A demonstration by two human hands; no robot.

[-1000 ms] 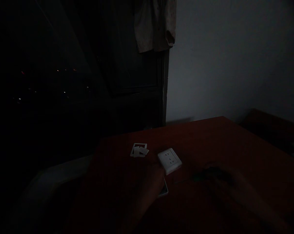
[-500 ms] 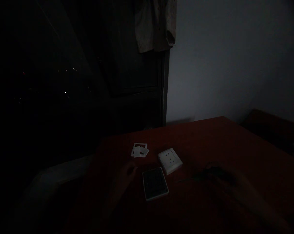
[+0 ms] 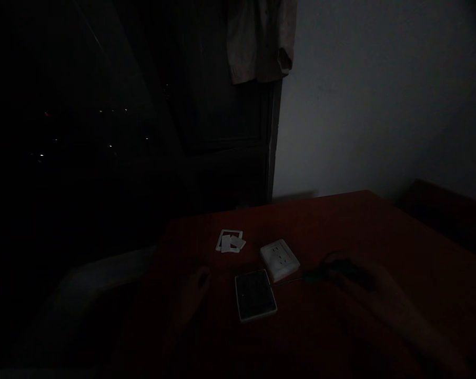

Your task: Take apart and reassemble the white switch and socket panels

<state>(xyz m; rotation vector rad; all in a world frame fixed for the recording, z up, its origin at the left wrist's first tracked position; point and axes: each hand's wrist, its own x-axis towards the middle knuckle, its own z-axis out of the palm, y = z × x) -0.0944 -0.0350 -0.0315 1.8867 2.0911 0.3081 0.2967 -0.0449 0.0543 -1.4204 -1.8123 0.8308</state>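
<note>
My right hand (image 3: 370, 281) is wrapped round the dark green handle of a screwdriver (image 3: 315, 273). Its thin shaft points left, with the tip close to the right edge of a square box with a dark face and white rim (image 3: 255, 296). Behind that box lies a white wall socket (image 3: 280, 260), its slots facing up. My left hand (image 3: 198, 284) is to the left of the dark-faced box, fingers curled together; the gloom hides whatever they may hold. Farther back, a white frame (image 3: 218, 241) lies with two small white plates (image 3: 226, 243) on it.
Everything rests on a reddish-brown table (image 3: 320, 221), dimly lit. Beyond it are a dark window (image 3: 103, 131) with small lights, hanging cloth (image 3: 257, 47) and a pale wall (image 3: 380, 105). Another reddish surface (image 3: 435, 205) stands at the right.
My right hand has moved the screwdriver left, closer to the dark-faced box. The left hand has drawn back slightly to the left; a small pale bit at its fingertips no longer shows. The view shifted slightly.
</note>
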